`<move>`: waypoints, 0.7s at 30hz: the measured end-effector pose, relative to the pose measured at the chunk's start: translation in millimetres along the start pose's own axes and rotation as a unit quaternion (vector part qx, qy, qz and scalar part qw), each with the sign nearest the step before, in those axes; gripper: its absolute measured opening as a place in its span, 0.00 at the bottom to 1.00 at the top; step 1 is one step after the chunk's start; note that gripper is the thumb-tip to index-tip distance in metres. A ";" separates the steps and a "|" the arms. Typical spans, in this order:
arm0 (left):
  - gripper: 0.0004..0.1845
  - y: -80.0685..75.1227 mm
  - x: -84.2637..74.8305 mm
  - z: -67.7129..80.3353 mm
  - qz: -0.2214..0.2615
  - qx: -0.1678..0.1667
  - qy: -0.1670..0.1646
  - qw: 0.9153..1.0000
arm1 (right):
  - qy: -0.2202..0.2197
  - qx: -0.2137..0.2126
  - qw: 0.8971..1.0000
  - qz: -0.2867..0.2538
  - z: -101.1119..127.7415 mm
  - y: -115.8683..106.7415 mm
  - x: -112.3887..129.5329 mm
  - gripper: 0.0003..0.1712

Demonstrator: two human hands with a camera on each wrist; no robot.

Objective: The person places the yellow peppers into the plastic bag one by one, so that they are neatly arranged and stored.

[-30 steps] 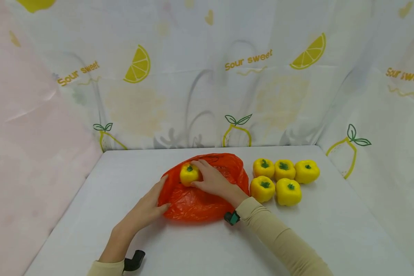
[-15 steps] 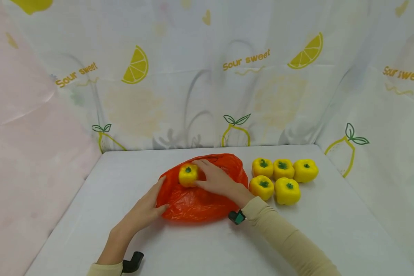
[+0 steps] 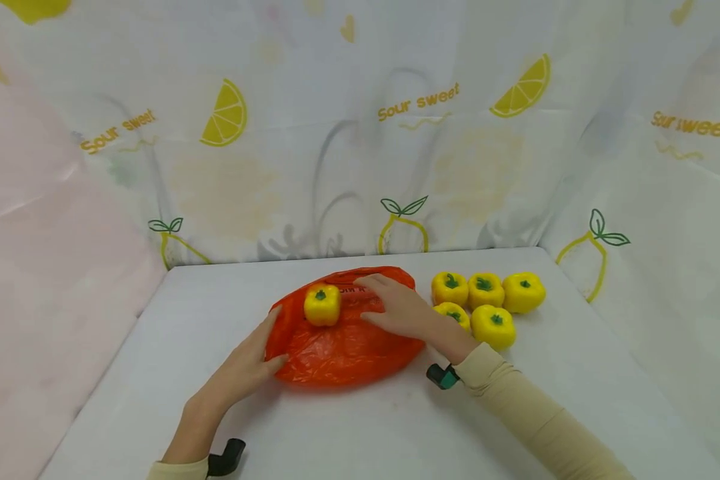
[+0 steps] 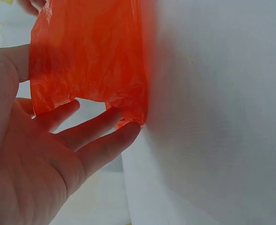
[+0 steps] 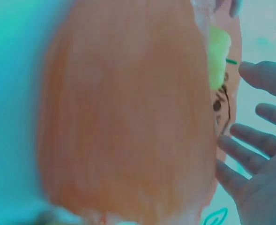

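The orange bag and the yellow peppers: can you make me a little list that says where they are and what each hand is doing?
bag: orange plastic bag lying flat on the white table
pepper on bag: one yellow pepper sits on the bag, no hand on it
other peppers: five grouped on the table right of the bag
left hand: left hand touches the bag's left edge, thumb over the plastic
right hand: right hand open, fingers spread over the bag, beside the pepper
backdrop: lemon-print cloth
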State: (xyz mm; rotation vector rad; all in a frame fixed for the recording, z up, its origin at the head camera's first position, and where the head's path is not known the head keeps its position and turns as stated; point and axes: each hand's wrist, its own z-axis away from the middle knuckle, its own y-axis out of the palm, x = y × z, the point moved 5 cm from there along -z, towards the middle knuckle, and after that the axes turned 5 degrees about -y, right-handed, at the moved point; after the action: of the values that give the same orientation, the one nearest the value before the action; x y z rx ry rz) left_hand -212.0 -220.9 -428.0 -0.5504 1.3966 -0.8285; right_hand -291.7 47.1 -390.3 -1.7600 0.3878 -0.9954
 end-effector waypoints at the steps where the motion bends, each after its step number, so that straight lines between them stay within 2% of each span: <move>1: 0.47 -0.3 0.2 -0.4 0.000 -0.001 0.001 1.000 | 0.000 -0.002 1.000 0.000 3.1 -2.8 -2.4 0.36; 7: 0.47 0.0 1.3 -2.8 -0.003 0.001 0.001 1.000 | -0.007 -0.004 1.000 -0.008 23.6 -15.7 -15.5 0.34; 12: 0.46 0.6 1.6 -4.3 -0.006 0.004 0.001 1.000 | -0.016 0.009 1.000 0.007 39.3 -21.0 -24.6 0.32; 21: 0.45 1.0 3.4 -6.1 -0.013 0.002 0.005 1.000 | 0.011 0.005 0.999 0.033 65.9 -38.3 -39.6 0.34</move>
State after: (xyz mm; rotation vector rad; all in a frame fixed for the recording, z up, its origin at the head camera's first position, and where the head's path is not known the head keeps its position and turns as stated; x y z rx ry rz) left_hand -217.9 -222.1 -431.7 -0.5643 1.3996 -0.8558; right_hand -272.0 130.3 -381.9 -1.7173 0.4507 -0.9691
